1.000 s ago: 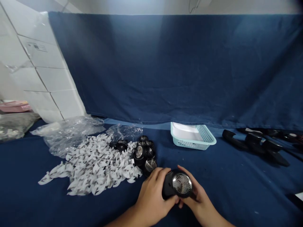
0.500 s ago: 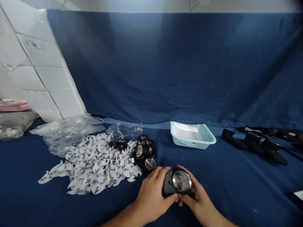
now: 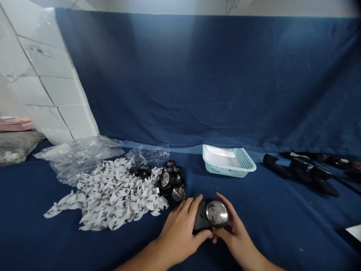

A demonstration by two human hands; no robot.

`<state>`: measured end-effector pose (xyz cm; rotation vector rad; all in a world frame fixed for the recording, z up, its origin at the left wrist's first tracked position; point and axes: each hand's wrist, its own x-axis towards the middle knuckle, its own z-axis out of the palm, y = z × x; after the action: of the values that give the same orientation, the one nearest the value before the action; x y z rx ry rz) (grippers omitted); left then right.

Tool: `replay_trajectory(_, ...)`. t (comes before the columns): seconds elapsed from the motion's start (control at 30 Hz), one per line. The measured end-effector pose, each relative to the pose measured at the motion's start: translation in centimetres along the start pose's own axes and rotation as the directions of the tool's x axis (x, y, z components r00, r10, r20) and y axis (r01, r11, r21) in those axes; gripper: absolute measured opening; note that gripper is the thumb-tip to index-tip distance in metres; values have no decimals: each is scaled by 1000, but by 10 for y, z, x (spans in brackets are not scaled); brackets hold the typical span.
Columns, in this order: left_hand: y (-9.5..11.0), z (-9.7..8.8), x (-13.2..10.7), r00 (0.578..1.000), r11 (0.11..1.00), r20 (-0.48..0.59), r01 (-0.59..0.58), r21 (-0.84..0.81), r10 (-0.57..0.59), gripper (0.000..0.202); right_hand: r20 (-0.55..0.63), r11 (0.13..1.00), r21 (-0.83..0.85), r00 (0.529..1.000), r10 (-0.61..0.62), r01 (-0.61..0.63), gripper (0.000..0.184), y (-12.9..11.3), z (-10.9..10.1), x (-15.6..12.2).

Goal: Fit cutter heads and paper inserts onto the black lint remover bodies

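Note:
Both my hands hold a black fabric shaver low in the middle, its round metal mesh head facing up. My left hand wraps the body from the left, fingers over the far side and thumb in front. My right hand cups the head end from the right, thumb on the near side and index finger raised a little off the rim. Just left of my left hand stands a cluster of black round mesh-topped heads. Beside them spreads a heap of small white plastic pieces.
A light blue basket with something white inside stands behind my hands. Black curved parts lie at the right. Clear plastic bags crumple behind the white heap. A dark blue cloth hangs across the back; white boxes stack at left.
My right index finger has lifted slightly from the shaver's head. The mesh top now catches the light more evenly. The left hand keeps its hold.

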<state>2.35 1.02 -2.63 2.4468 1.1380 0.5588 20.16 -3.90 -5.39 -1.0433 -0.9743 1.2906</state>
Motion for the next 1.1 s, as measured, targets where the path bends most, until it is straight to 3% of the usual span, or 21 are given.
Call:
replay_trajectory(0.33,-1,6,-1,998,996,-55,22,85,-18,70,-31,998,18,998,-52,52,73,13,-4,9)
replay_trajectory(0.57,-2,9,-3,994,1000,-110,14,-26,-17,63,-31,999,38,999,-29,30,64,13,-6,8)
replay_trajectory(0.73,2,6,-1,990,977,-116,50,-206,-75,59,-23,999,41,999,-22,23,61,12,-8,8)
replay_trajectory(0.83,6,1,1,987,895,-71,99,-434,-144,49,-12,999,47,1000,-2,2,61,9,-6,7)
replay_trajectory(0.93,9,-2,1,982,704,75,178,-688,-175,39,-1,999,45,1000,6,-6,64,6,-4,7)
replay_trajectory(1.0,11,-2,1,971,581,158,234,-780,-180,40,14,999,43,1000,1,-2,66,5,-4,6)
replay_trajectory(1.1,15,-1,-1,977,480,167,212,-851,-136,51,77,999,39,997,-4,1,70,5,-5,5)
